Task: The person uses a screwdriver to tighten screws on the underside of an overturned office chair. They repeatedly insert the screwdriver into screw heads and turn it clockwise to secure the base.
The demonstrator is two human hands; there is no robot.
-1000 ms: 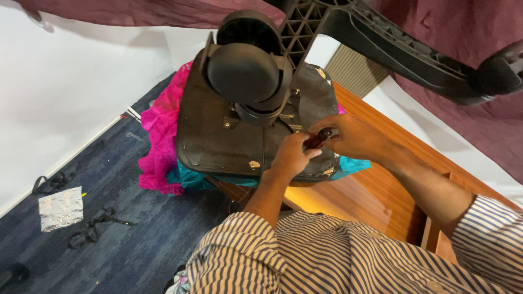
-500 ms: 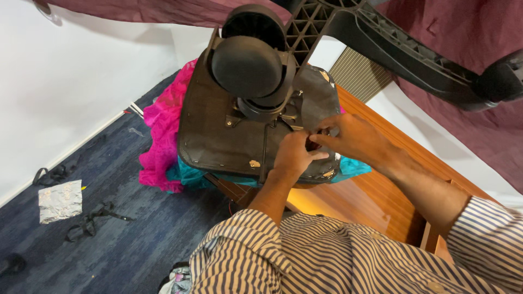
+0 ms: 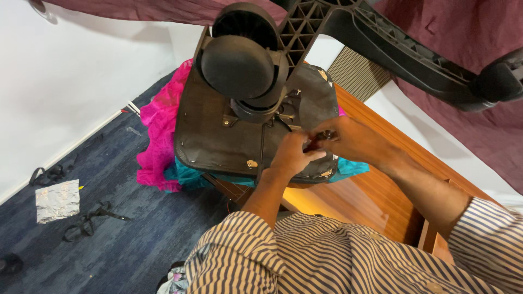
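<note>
A room corner with white walls, maroon curtains and dark blue carpet; a wooden worktop point(image 3: 376, 201) runs from the near right toward the far centre. On its far end, over pink cloth point(image 3: 160, 136) and teal cloth point(image 3: 351, 169), lies an upturned chair seat point(image 3: 229, 136), dark underside up, with the black mechanism point(image 3: 245, 68) and star base point(image 3: 381, 38) rising toward the camera.

Both hands meet at the seat's near right edge. The left hand point(image 3: 291, 155) is curled, fingertips pinched on a small dark reddish tool point(image 3: 317, 141); the right hand point(image 3: 354, 139) is closed round the tool's other end. What kind of tool it is cannot be told.

The work seems to be at the fastening stage on the seat's underside, likely driving or loosening something near the edge. The next move calls for steady pressure and a firm hold so the tip does not slip.

The tool's long axis runs roughly left-right. The seat's long axis runs near-left to far-right.

Foil point(image 3: 57, 200) and black straps point(image 3: 87, 223) lie on the carpet, left.
</note>
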